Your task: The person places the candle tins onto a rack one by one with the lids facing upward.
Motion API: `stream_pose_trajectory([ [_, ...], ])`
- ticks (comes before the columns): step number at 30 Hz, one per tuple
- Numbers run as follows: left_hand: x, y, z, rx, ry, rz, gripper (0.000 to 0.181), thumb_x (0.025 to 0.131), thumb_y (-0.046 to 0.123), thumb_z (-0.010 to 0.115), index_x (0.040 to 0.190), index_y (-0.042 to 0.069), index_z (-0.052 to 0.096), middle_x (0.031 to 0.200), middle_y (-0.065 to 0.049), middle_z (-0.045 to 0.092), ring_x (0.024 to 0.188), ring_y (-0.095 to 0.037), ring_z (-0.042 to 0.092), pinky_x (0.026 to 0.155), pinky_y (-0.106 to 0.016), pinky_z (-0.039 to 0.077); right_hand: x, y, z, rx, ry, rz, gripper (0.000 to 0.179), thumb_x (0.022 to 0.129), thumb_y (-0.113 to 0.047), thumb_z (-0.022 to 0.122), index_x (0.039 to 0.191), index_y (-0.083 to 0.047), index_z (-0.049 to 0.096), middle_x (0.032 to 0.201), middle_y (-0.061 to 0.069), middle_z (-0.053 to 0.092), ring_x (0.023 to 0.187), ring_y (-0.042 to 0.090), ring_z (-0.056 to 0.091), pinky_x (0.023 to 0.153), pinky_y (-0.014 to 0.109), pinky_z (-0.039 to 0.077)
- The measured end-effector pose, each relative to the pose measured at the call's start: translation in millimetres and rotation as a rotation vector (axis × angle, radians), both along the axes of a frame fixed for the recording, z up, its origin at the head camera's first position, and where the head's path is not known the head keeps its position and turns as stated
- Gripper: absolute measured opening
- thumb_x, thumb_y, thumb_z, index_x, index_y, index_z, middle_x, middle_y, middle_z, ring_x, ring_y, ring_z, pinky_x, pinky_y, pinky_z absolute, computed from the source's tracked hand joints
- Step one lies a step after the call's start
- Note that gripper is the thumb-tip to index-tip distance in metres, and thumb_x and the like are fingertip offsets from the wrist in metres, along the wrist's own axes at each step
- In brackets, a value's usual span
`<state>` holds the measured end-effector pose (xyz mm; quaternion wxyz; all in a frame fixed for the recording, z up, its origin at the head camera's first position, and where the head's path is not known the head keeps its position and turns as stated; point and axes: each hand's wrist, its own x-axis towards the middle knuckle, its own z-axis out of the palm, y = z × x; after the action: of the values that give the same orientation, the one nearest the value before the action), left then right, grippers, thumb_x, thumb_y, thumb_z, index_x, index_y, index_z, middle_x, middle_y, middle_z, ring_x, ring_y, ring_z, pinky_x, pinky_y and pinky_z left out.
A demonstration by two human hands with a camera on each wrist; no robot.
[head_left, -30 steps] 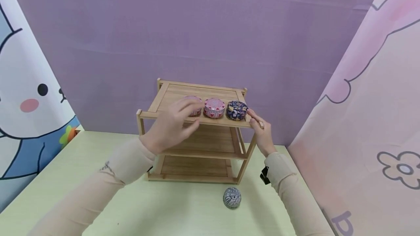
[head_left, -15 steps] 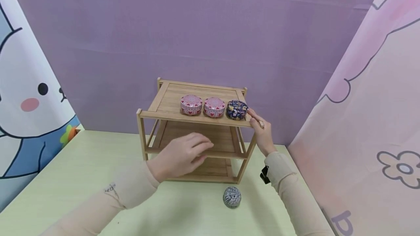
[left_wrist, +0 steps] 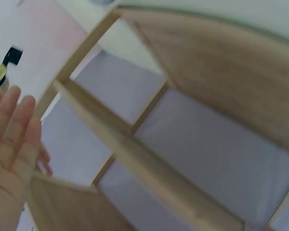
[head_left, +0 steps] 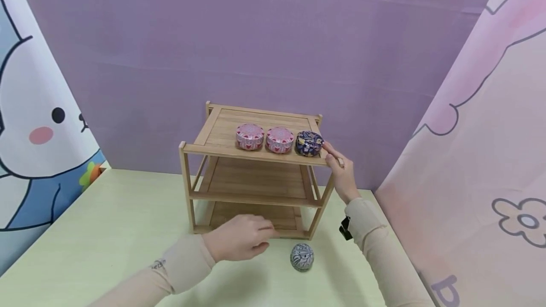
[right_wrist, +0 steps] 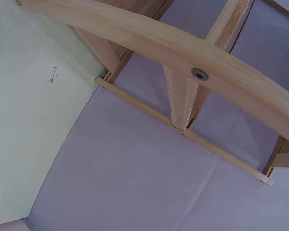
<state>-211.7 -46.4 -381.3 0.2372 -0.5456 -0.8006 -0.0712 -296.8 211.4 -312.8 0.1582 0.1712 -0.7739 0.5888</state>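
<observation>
A three-tier wooden shelf rack (head_left: 256,198) stands on the table. On its top tier, near the front edge, sit two pink patterned round tins (head_left: 250,137) and a dark blue floral tin (head_left: 309,143) in a row. My right hand (head_left: 343,174) grips the rack's front right top corner, an index fingertip right at the blue tin. In front of the bottom tier my left hand (head_left: 243,238) hovers, holding nothing; the left wrist view shows its fingers (left_wrist: 12,125) extended. To its right, a grey patterned round tin (head_left: 302,257) rests on the table.
A purple backdrop (head_left: 273,37) rises behind the rack. Printed cartoon panels (head_left: 482,155) flank the pale green table (head_left: 128,212) on both sides. The rack's side rail (right_wrist: 135,36) crosses the right wrist view.
My left hand has come away from the left pink tin on the top tier and moved down past the middle tier to the grey tin's left. The right hand has stayed put.
</observation>
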Motion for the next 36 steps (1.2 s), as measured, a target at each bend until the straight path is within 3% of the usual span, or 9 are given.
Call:
stream_pose_trajectory([
  [6, 0.2, 5.8, -23.7, -0.078, 0.033, -0.038, 0.018, 0.08, 0.017, 0.064, 0.098, 0.017, 0.067, 0.095, 0.008, 0.066, 0.085, -0.005, 0.061, 0.076, -0.017, 0.051, -8.5, 4.1, -8.6, -0.023, 0.006, 0.009, 0.04, 0.095, -0.019, 0.044, 0.131, -0.003, 0.046, 0.142, 0.009, 0.04, 0.134, 0.017, 0.03, 0.113, 0.033, 0.023],
  [13, -6.6, 18.0, -47.8, -0.131, 0.347, -0.106, 0.018, 0.078, 0.018, 0.061, 0.095, 0.022, 0.066, 0.093, 0.011, 0.066, 0.089, -0.004, 0.061, 0.085, -0.017, 0.049, 0.6, 0.8, 0.1, -0.011, 0.01, 0.0, 0.041, 0.095, -0.016, 0.041, 0.132, 0.002, 0.044, 0.142, 0.013, 0.038, 0.135, 0.02, 0.03, 0.113, 0.034, 0.023],
  [20, -10.6, 30.9, -63.4, -0.327, 0.497, -0.076, 0.03, 0.086, 0.025, 0.054, 0.116, 0.028, 0.056, 0.116, 0.014, 0.06, 0.109, -0.004, 0.055, 0.098, -0.022, 0.042, -1.1, 1.4, -1.5, -0.01, 0.009, 0.0, 0.04, 0.095, -0.016, 0.042, 0.132, 0.001, 0.044, 0.142, 0.013, 0.038, 0.135, 0.02, 0.03, 0.112, 0.035, 0.024],
  [29, -17.1, 54.3, -78.7, -0.501, 0.483, -0.045, 0.038, 0.091, 0.031, 0.048, 0.129, 0.03, 0.045, 0.132, 0.013, 0.049, 0.121, -0.005, 0.047, 0.103, -0.025, 0.037, -1.6, 5.6, -1.3, -0.005, -0.001, 0.006, 0.039, 0.095, -0.017, 0.043, 0.132, -0.003, 0.046, 0.141, 0.008, 0.04, 0.134, 0.016, 0.031, 0.112, 0.033, 0.024],
  [32, -20.4, 62.8, -83.0, -0.535, 0.479, -0.032, 0.038, 0.093, 0.034, 0.043, 0.131, 0.03, 0.043, 0.136, 0.013, 0.046, 0.124, -0.006, 0.045, 0.104, -0.026, 0.035, -1.8, 7.2, -0.7, 0.003, -0.004, 0.003, 0.039, 0.095, -0.018, 0.044, 0.131, -0.004, 0.046, 0.141, 0.007, 0.04, 0.134, 0.016, 0.03, 0.112, 0.034, 0.024],
  [36, -24.5, 69.9, -88.1, -0.545, 0.48, -0.023, 0.04, 0.092, 0.035, 0.046, 0.131, 0.031, 0.042, 0.137, 0.012, 0.044, 0.126, -0.007, 0.042, 0.104, -0.026, 0.036, -1.6, 7.1, -0.3, 0.013, -0.009, 0.003, 0.04, 0.095, -0.018, 0.043, 0.132, -0.003, 0.045, 0.142, 0.01, 0.039, 0.135, 0.018, 0.03, 0.113, 0.034, 0.023],
])
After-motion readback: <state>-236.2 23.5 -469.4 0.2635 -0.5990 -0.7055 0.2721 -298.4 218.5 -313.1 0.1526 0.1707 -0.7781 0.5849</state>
